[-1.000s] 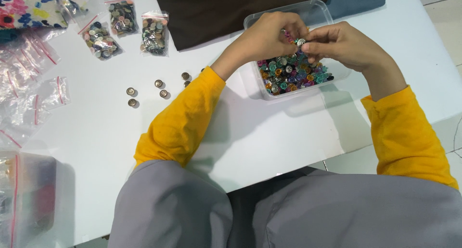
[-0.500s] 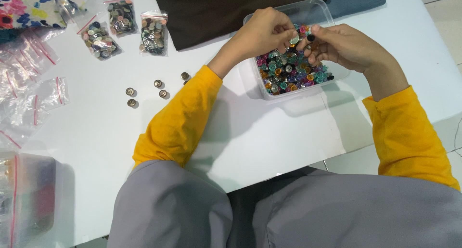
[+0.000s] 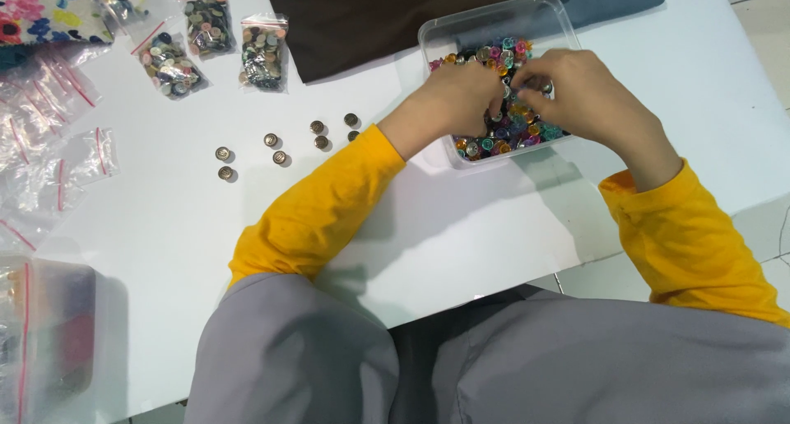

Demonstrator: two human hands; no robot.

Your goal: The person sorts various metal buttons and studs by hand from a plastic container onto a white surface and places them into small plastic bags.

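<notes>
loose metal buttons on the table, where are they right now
In the head view, the loose metal buttons lie on the white table, left of the left hand and below the small filled bags.

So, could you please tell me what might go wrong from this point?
The clear plastic tub of mixed coloured buttons sits near the white table's front edge, and both hands, left hand and right hand, dig in it; a nudge might tip it. The loose metal buttons beside the yellow left sleeve might get swept off.
</notes>
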